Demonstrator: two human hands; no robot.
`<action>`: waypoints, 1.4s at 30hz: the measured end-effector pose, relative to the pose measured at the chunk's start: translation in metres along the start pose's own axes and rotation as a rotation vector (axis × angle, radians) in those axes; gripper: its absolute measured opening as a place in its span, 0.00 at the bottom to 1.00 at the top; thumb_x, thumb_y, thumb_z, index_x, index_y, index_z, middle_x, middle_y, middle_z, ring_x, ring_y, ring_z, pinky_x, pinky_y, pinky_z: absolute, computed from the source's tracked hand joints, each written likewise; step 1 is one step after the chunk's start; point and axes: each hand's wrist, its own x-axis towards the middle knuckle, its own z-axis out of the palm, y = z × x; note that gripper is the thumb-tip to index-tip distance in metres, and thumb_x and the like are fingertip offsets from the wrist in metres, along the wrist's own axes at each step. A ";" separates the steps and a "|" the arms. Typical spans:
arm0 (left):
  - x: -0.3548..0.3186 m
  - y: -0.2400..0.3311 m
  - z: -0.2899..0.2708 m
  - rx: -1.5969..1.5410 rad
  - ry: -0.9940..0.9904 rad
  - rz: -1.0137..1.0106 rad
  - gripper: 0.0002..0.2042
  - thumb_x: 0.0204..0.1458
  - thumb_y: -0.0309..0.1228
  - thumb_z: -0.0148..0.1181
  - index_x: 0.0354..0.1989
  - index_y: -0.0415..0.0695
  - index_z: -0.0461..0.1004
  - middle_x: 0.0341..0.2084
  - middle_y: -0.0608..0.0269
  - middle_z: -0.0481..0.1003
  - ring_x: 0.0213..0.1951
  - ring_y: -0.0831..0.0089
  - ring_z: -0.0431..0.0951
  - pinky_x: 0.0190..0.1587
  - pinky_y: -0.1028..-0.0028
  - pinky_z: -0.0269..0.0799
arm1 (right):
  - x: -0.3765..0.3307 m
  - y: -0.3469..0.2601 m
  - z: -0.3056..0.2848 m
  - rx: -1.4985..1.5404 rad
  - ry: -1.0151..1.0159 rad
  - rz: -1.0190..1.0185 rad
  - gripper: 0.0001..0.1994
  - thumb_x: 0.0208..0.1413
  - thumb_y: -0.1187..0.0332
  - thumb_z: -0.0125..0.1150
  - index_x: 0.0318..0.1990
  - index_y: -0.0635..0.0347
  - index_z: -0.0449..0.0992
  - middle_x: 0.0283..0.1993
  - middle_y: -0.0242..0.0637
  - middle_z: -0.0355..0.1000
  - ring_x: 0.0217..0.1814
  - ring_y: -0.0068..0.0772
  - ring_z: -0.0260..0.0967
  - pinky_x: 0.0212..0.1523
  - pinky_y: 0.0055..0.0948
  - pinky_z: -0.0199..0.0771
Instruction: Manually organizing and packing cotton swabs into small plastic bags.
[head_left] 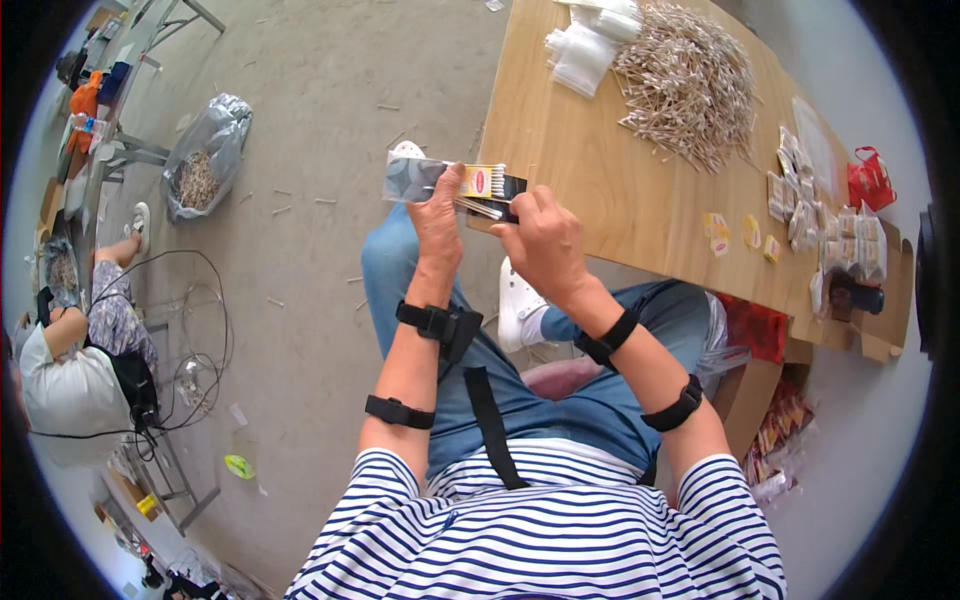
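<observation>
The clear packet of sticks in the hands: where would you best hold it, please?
Probably by the clear packet's flat empty end, pinched from its left, where the left hand has it; the right hand covers the stick-filled mouth.

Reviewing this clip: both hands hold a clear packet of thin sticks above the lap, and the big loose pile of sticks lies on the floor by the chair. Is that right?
Not quite. The head view shows the pile of sticks lying on the wooden table, not on the floor. The rest stands: the left hand and the right hand both hold the clear packet of thin sticks above the lap.
</observation>
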 end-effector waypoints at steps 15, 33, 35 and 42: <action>-0.002 0.002 0.003 0.036 0.003 -0.029 0.07 0.54 0.25 0.69 0.37 0.42 0.76 0.32 0.71 0.76 0.34 0.81 0.75 0.39 0.76 0.73 | -0.001 0.006 0.011 -0.119 0.040 0.162 0.06 0.49 0.75 0.62 0.33 0.63 0.71 0.35 0.47 0.68 0.37 0.51 0.73 0.37 0.45 0.73; 0.001 0.000 0.002 0.073 -0.023 -0.002 0.06 0.55 0.25 0.69 0.37 0.43 0.76 0.33 0.73 0.77 0.34 0.82 0.74 0.36 0.77 0.72 | 0.012 -0.016 0.029 -0.268 -0.191 -0.015 0.61 0.32 0.56 0.81 0.73 0.68 0.49 0.78 0.55 0.43 0.81 0.55 0.38 0.78 0.51 0.40; 0.002 -0.003 -0.002 0.036 -0.013 -0.009 0.07 0.56 0.27 0.68 0.38 0.43 0.76 0.33 0.73 0.77 0.34 0.82 0.75 0.35 0.77 0.72 | 0.015 -0.013 0.037 -0.280 -0.236 0.034 0.60 0.32 0.56 0.81 0.73 0.68 0.49 0.78 0.54 0.43 0.82 0.54 0.36 0.78 0.51 0.39; 0.006 -0.003 -0.010 -0.101 0.109 -0.261 0.12 0.60 0.37 0.65 0.45 0.45 0.73 0.35 0.71 0.77 0.35 0.79 0.79 0.34 0.73 0.76 | 0.013 -0.011 0.041 -0.277 -0.218 0.018 0.60 0.33 0.57 0.81 0.73 0.69 0.50 0.78 0.55 0.43 0.82 0.53 0.36 0.79 0.49 0.38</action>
